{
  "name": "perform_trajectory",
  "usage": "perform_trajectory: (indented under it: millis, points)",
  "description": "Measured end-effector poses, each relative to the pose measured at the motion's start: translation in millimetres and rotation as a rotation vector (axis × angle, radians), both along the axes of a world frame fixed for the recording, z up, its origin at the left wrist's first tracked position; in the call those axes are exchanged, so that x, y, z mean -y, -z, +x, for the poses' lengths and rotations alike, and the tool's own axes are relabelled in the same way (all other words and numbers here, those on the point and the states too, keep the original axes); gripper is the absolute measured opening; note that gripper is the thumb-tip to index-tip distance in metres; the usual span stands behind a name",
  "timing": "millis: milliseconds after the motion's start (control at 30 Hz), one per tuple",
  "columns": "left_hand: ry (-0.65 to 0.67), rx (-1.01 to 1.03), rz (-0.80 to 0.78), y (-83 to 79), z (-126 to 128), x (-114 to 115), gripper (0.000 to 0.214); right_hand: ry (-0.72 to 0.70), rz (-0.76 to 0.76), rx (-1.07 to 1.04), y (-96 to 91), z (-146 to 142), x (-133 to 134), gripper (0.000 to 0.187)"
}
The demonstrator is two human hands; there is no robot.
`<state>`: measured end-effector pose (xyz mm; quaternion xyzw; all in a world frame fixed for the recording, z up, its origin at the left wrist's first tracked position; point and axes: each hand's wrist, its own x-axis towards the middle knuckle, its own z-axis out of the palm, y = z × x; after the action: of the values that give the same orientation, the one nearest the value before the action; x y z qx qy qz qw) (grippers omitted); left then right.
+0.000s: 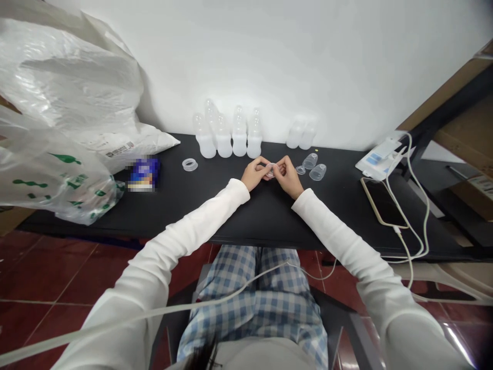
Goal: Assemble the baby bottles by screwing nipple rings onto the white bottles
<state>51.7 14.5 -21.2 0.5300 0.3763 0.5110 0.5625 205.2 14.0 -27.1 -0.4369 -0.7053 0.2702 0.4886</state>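
My left hand and my right hand meet over the table, fingers pinched on a small whitish baby bottle ring. Fingertips cover much of it, so I cannot tell whether a nipple sits inside. Just right of my right hand lie a small clear nipple and two clear bottle caps. A short stack of white bottle rings rests to the left. Behind my hands several white baby bottles with clear caps stand upright by the wall. Two bottle bodies without caps stand farther right.
Plastic bags bulge over the table's left end, beside a blue packet. On the right, a phone is plugged into a cable, near a white power strip. Another cable crosses above my lap. A shelf holds boxes.
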Motion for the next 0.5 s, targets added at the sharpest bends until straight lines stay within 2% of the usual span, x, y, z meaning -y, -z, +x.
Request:
perform_trajectory:
  millis: [233,367,500]
  points:
    - [-0.021,-0.078,0.046,6.3,0.8,-4.5,0.018,-0.029,0.017,0.011,4.2,2.1,-5.3,0.039]
    - [-0.042,-0.084,-0.009,4.3,3.3,-5.8,0.013,-0.011,0.038,-0.019,3.9,2.7,-5.5,0.039]
    - [-0.061,-0.083,-0.03,3.9,2.5,-8.3,0.01,0.001,-0.006,-0.007,5.4,4.8,-8.7,0.043]
